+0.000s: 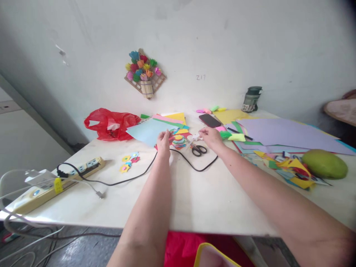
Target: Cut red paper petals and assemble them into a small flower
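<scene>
Red fabric [180,250] below left fingers [167,134] and right fingers [205,131], both pinched, grip unclear; assembled paper flowers [125,168] leftward, stacked cutouts [178,141] between.

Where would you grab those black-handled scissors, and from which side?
I'd take the scissors by their black finger loops, coming from the near side, slightly from the right. They look to lie flat, loops nearest the person and blades pointing away to the left, so that approach should keep fingers off the blades.

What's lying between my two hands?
Between your left hand and right hand, the head view shows a stack of colourful cut paper, black-handled scissors and a small white item, with a black cable on the near side.
</scene>
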`<state>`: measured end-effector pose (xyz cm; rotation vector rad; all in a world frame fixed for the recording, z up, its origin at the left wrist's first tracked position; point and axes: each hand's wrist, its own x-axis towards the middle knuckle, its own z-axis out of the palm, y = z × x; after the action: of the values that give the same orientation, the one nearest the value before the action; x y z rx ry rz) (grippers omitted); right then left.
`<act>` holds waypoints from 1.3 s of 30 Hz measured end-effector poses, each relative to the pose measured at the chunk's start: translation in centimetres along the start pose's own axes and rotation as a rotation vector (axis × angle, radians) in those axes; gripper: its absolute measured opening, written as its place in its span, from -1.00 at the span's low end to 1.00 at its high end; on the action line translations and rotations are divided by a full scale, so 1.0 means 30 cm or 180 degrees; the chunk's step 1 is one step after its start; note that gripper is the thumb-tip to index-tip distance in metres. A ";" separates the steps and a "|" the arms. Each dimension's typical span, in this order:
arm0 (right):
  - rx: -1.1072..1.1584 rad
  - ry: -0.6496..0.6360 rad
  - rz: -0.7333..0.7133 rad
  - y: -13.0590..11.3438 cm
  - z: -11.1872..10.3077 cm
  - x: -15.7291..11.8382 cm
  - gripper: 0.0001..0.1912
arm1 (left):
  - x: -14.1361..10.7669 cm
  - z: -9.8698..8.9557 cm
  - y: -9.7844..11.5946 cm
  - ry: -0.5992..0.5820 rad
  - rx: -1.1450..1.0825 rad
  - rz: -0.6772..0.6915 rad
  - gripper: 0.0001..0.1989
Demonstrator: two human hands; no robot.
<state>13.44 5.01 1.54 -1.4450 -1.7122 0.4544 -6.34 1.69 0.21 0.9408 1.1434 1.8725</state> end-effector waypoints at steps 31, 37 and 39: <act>-0.2598 -0.1181 -0.0970 -0.117 -0.022 -0.160 -0.68 | -0.085 0.097 -0.037 -0.1264 0.4149 0.0781 -0.75; -0.2651 -0.1230 -0.1067 -0.128 -0.031 -0.153 -0.65 | -0.098 0.101 -0.020 -0.1425 0.4420 0.0807 -0.65; -0.2626 -0.1260 -0.1012 -0.129 -0.055 -0.141 -0.64 | -0.097 0.104 -0.021 -0.1377 0.4388 0.0774 -0.65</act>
<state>12.23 -0.38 3.81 -1.6420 -2.5836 -0.1971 -2.19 0.57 0.09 2.1243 2.0598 0.7018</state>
